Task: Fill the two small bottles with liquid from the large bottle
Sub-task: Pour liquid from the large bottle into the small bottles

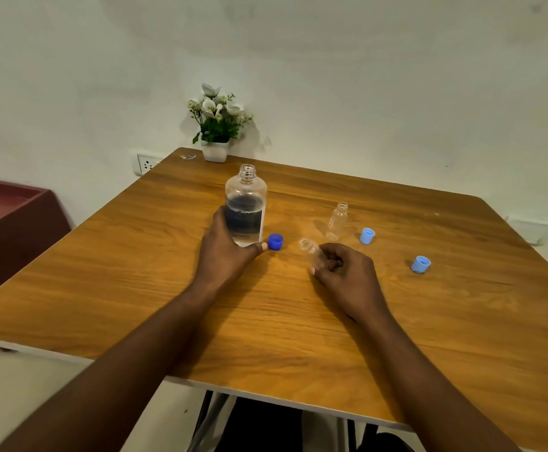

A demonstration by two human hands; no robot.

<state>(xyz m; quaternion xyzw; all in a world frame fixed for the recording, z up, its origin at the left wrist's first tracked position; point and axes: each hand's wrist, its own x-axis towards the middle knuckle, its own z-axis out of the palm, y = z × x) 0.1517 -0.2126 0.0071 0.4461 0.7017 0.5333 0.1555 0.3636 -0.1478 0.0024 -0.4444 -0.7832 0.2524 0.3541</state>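
The large clear bottle (245, 207) stands uncapped on the wooden table (135, 262), about half full of clear liquid. My left hand (225, 252) grips its lower part from the near left side. Its dark blue cap (275, 241) lies just right of the bottle's base. My right hand (344, 275) holds one small clear bottle (310, 250), tilted with its open mouth toward the upper left. The second small bottle (336, 221) stands upright and uncapped behind it, and looks empty.
Two light blue caps lie on the table, one (367, 236) beside the standing small bottle and one (420, 264) farther right. A white pot of flowers (215, 125) stands at the far edge against the wall. A dark red cabinet (8, 220) is to the left.
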